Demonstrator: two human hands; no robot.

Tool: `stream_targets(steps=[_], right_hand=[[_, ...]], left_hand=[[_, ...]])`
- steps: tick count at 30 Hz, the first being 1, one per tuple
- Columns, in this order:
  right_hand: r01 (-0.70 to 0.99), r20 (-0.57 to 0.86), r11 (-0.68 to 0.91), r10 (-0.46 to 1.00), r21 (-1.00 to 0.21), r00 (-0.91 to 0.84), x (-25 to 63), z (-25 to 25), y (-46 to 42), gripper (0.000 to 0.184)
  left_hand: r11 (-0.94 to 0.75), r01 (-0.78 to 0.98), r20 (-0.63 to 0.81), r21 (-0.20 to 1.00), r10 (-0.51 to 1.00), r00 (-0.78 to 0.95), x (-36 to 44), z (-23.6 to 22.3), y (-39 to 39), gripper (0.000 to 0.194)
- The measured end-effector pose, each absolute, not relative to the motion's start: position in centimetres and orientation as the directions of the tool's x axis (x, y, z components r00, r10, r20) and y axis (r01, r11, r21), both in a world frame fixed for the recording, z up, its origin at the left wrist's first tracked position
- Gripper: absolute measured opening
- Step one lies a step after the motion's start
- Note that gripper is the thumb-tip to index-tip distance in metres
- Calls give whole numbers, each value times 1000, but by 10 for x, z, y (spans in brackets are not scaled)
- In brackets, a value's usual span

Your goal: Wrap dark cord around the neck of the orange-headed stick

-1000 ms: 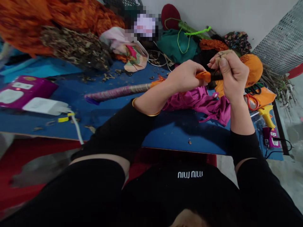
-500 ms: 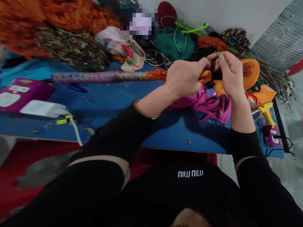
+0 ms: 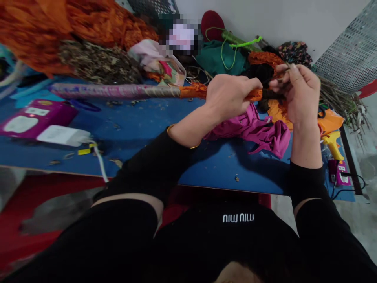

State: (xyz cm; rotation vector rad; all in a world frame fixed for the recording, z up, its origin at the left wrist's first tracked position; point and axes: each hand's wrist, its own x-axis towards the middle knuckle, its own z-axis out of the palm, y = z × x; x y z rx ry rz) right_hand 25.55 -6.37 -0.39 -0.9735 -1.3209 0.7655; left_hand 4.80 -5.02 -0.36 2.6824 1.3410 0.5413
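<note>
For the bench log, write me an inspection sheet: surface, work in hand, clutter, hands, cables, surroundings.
Surface: blue tabletop scattered with small brown scraps.
Work in hand: long stick wrapped in purple, tan and orange.
Clutter: crumpled orange cloth, dry brown plant heap, crumpled magenta cloth, yellow gun-shaped tool.
Hands: left hand keeps its grip closed around the stick's orange part; right hand pinches a thin brown piece, too small to identify.
Cables: white cable runs to the front edge; thin black cable loops beside the small purple socket box.
Surroundings: pale wall, grey perforated panel; other people: nothing seen.
</note>
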Motion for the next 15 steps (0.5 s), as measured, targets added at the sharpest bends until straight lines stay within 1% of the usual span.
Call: stream_targets(steps=[2,5,7,9,12,13,15], right_hand=[[41,405,403,909,-914,100,269,8,-71,41],[77,398,390,907,-917,140,297,23,-80,31],[129,386,366,899,-921,207,319,26,-77,30],[190,363,322,896,-927,254,341,20,-67,32],[233,364,299,872,-926,328,371,-5,-40,36],[255,349,278,886,-926,305,379,-16,-30,36],[306,375,295,893,-905,249,389,-40,-12,45]], left_hand=[[-586,749,325,309,805,496,40,-2,-42,58],[-551,748,371,371,826,424,27,1,-29,53],[-541,735,383,409,833,400,20,2,-22,45],[-545,684,366,485,837,407,14,2,-16,37],[-549,496,292,673,813,505,10,3,-15,30],[-531,412,268,741,796,543,10,4,-17,28],[-456,271,231,848,777,585,11,8,-23,26]])
